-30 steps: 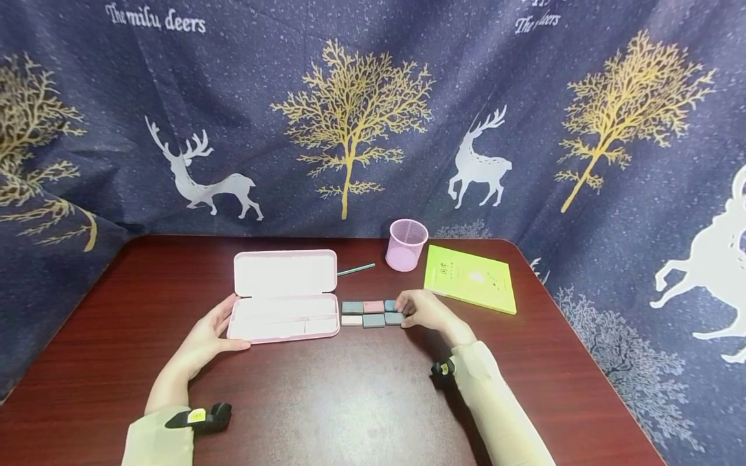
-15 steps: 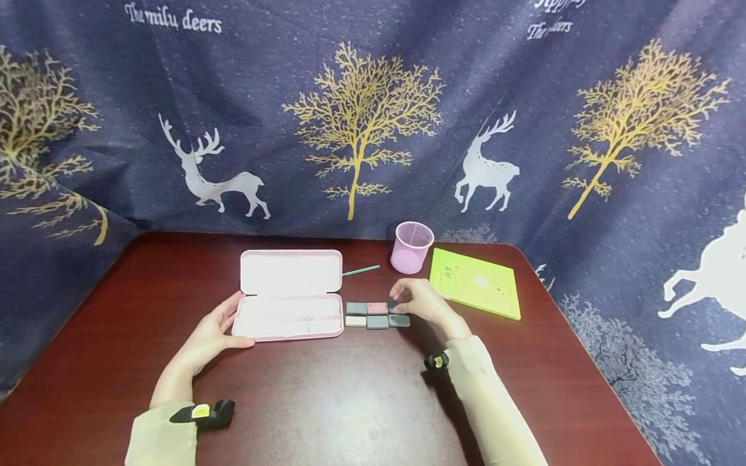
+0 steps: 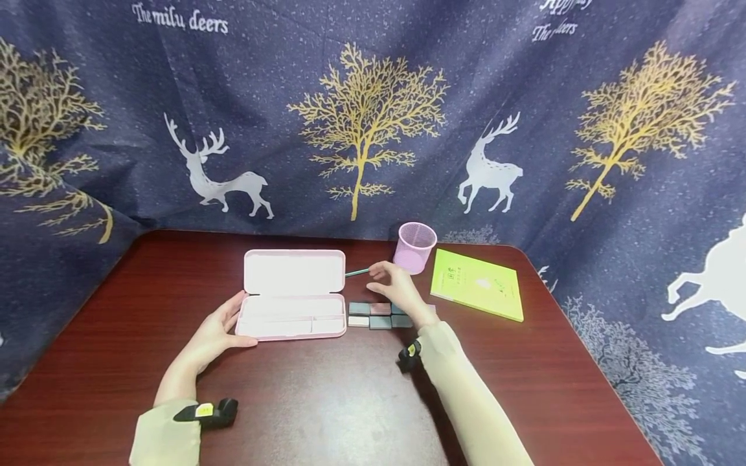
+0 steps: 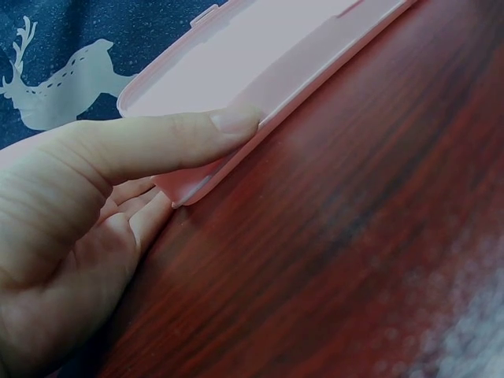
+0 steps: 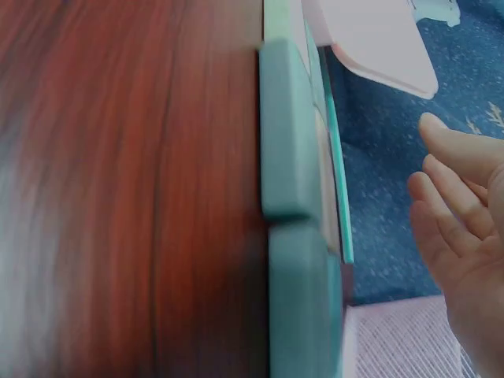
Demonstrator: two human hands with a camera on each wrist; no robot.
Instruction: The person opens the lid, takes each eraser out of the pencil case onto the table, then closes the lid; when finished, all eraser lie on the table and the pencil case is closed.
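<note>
A pink pencil case (image 3: pixel 294 273) lies with its lid raised, showing a white interior with compartments. My left hand (image 3: pixel 210 335) grips its left end, and in the left wrist view the thumb (image 4: pixel 185 140) lies over the front rim. Beside the case, small rectangular blocks (image 3: pixel 380 322) in green, pink and white, resembling erasers, stand in two rows. My right hand (image 3: pixel 399 291) hovers over the blocks' far side, fingers loosely bent and holding nothing. Near its fingertips lies a thin green pencil-like stick (image 3: pixel 357 272), partly behind the case lid; the right wrist view shows a gap between them.
Behind the right hand stands a pink mesh pen cup (image 3: pixel 415 249). A yellow-green book (image 3: pixel 478 285) lies to its right on the dark red wooden table (image 3: pixel 326 401). A blue cloth (image 3: pixel 326 129) with deer and trees hangs behind the table.
My right hand has lifted off the right-hand blocks and moved left and back toward the green stick. The left hand keeps its place on the case. The view has shifted slightly.
</note>
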